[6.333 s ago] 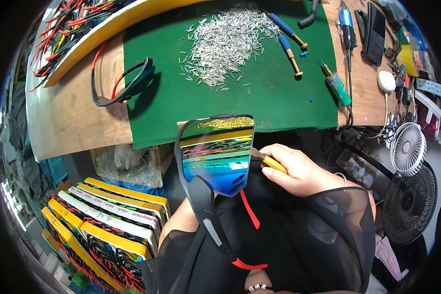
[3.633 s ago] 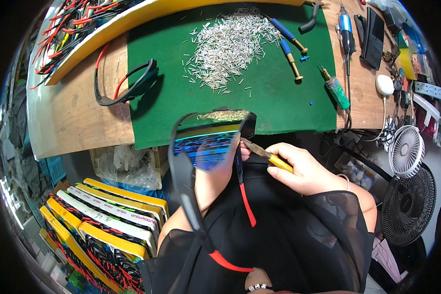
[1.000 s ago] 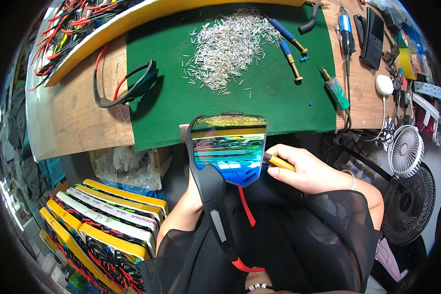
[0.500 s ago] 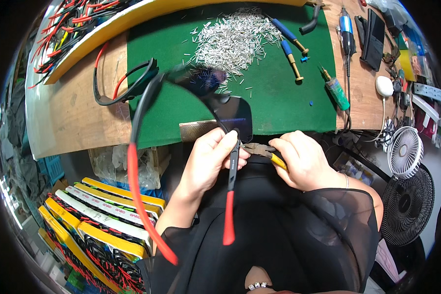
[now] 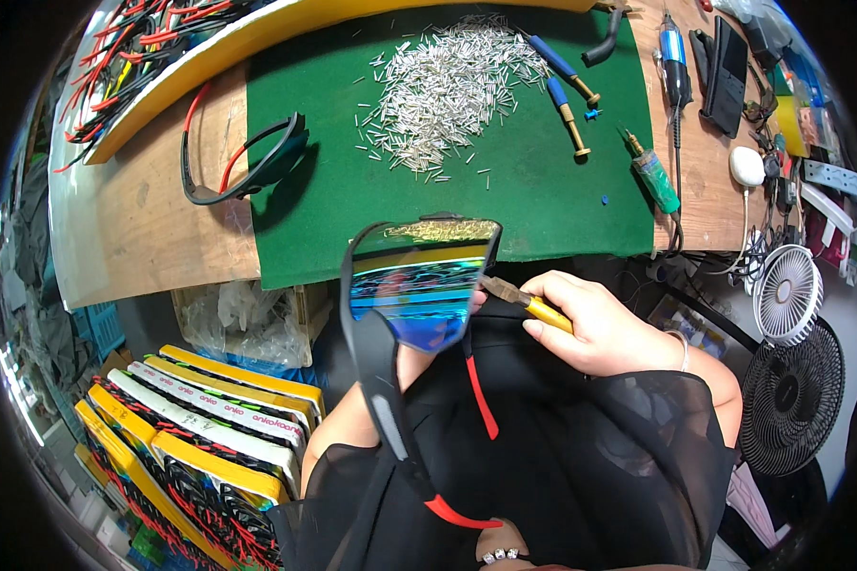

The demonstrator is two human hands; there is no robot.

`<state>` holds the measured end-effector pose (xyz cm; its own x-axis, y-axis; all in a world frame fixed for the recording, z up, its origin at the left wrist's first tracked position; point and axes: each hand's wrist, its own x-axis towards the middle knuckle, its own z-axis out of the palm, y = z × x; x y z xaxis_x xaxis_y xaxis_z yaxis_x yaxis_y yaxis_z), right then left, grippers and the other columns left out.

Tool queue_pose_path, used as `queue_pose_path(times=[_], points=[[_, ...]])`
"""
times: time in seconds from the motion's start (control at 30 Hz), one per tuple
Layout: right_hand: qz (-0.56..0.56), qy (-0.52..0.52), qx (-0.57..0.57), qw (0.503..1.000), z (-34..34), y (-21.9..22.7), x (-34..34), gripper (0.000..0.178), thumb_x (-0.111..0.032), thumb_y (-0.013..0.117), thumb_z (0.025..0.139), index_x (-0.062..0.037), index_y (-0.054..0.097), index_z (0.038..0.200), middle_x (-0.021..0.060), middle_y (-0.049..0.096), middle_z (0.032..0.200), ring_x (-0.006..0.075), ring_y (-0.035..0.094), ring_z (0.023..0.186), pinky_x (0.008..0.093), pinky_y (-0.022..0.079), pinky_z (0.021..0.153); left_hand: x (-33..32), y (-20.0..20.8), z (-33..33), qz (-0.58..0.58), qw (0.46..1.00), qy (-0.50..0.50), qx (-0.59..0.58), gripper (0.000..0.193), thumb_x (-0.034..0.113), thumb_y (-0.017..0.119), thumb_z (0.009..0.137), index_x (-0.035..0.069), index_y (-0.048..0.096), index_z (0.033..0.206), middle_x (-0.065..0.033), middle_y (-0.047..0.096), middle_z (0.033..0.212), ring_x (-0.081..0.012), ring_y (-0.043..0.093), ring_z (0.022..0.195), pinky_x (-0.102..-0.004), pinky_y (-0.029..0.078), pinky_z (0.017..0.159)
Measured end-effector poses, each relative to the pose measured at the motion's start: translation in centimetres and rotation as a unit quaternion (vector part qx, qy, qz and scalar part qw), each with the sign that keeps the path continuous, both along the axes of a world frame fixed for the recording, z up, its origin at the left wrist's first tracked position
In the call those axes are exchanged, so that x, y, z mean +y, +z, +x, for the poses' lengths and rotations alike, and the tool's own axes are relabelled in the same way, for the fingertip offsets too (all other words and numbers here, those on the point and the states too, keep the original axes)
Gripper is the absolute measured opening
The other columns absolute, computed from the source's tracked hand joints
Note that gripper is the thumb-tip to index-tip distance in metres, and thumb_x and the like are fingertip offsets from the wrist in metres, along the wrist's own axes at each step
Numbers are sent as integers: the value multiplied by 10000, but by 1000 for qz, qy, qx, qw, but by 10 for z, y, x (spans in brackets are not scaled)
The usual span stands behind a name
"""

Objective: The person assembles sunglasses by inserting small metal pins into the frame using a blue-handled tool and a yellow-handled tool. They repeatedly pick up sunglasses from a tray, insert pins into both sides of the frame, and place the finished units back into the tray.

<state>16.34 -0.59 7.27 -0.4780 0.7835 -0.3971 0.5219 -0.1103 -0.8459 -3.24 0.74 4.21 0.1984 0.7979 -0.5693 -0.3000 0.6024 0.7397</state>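
Note:
A pair of wraparound sunglasses [image 5: 414, 290] with a blue-yellow mirrored lens, black frame and red temple tips is held up in front of me, just off the table's near edge. My left hand [image 5: 412, 365] holds it from behind; the lens hides most of that hand, with a fingertip showing at the lens's right edge. Closed around the yellow handles of a pair of pliers [image 5: 540, 309] is my right hand [image 5: 595, 324]. The pliers' metal jaws point left, close to the frame's right side. Whether they touch it I cannot tell.
On the green mat [image 5: 352, 200] lies a heap of small silvery pins [image 5: 448, 95], with blue-handled screwdrivers [image 5: 568, 119] beside it. Another pair of sunglasses [image 5: 290, 157] rests at the left. A green tool [image 5: 653, 181] and fan [image 5: 788, 295] stand right; yellow-edged trays [image 5: 209, 466] lower left.
The sunglasses have been turned over, so the mirrored lens now faces up and covers my left hand. My right hand and the pliers have shifted slightly right and down, away from the frame.

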Motion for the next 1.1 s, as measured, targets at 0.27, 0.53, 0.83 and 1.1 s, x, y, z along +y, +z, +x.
queue_pose_path(times=[0.27,0.53,0.83,1.1], points=[[339,53,-146,928,-1,-5,0,333,-91,650,647,-8,517,940,106,509,796,254,522,677,332,441,605,19,2,-13,-111,986,-108,-68,241,226,501,901,-13,533,890,-72,595,726,-115,602,627,-210,499,593],[190,-2,-50,980,1,-9,-2,262,-128,624,741,-32,530,967,126,526,829,282,556,759,348,458,679,9,4,-1,17,999,-46,-10,203,150,488,906,-42,519,847,-82,598,766,-101,590,658,-235,510,617],[-188,-4,16,982,1,13,14,269,-188,559,816,-1,512,1003,156,546,891,274,559,785,326,454,710,-3,-9,3,46,998,27,20,144,110,459,912,-17,526,925,-53,587,720,-90,578,623,-211,486,586],[375,62,-148,913,2,-12,1,329,-112,653,635,-14,531,924,89,490,761,236,491,644,323,414,573,18,-4,-17,-135,980,-120,-87,284,261,521,891,-5,503,794,-96,614,688,-118,599,588,-222,498,560]])
